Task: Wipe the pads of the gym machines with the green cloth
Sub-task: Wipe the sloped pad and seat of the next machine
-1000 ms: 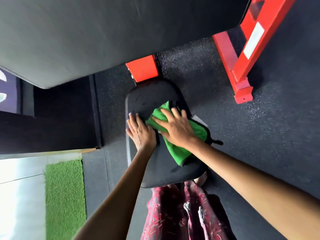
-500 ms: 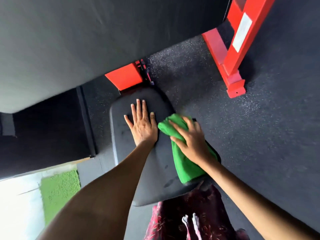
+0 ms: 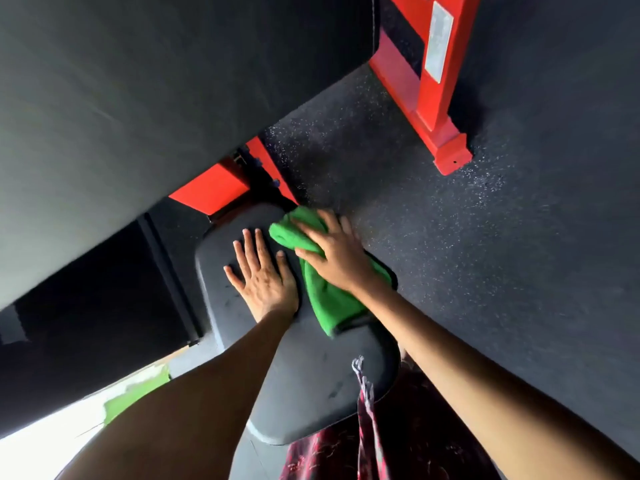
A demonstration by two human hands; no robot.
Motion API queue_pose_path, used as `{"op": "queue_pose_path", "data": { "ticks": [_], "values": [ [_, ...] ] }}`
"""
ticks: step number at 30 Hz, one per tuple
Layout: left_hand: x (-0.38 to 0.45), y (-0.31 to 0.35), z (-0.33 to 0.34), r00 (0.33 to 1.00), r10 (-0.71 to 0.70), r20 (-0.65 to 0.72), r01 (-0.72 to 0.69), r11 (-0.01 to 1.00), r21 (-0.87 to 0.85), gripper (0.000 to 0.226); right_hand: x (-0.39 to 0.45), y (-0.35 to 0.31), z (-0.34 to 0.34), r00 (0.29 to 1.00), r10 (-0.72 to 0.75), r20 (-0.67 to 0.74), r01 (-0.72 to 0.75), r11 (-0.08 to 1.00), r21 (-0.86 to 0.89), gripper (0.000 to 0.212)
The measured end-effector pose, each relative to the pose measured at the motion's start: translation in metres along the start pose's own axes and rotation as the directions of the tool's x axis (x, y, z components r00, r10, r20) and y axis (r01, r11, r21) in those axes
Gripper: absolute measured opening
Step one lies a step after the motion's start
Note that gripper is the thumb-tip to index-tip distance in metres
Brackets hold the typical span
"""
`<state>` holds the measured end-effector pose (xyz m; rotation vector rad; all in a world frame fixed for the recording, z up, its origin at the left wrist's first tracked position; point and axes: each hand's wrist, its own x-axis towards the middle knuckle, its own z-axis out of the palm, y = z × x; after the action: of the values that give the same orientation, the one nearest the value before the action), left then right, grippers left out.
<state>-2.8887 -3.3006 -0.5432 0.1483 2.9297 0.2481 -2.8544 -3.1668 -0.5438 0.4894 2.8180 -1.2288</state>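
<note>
Green cloth (image 3: 323, 296) lies on the black seat pad (image 3: 311, 379), its middle hidden under the right hand (image 3: 337, 259), whose fingers (image 3: 330, 220) are blurred yet spread flat, pressing the cloth at the pad's 1 o'clock corner. At the cloth's 9 o'clock, the left hand (image 3: 261, 277) rests flat on the pad, fingers released and splayed. Beyond, at 12 o'clock, a red frame (image 3: 211, 188) is partly hidden under a large dark pad (image 3: 156, 98).

No text, number or brand can be read. The only label in view is a pale rectangular sticker (image 3: 438, 41) on the red frame (image 3: 433, 98) at upper right; its face shows blank or too blurred to make out.
</note>
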Motion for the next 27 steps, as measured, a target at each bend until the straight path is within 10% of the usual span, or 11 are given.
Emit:
{"op": "queue_pose_path", "data": {
  "ticks": [27],
  "values": [
    [0.003, 0.003, 0.009, 0.999, 0.047, -0.023, -0.049, 0.995, -0.092, 0.061, 0.007, 0.001, 0.004, 0.965, 0.262, -0.021, -0.253, 0.949, 0.186, 0.060]
  ]
}}
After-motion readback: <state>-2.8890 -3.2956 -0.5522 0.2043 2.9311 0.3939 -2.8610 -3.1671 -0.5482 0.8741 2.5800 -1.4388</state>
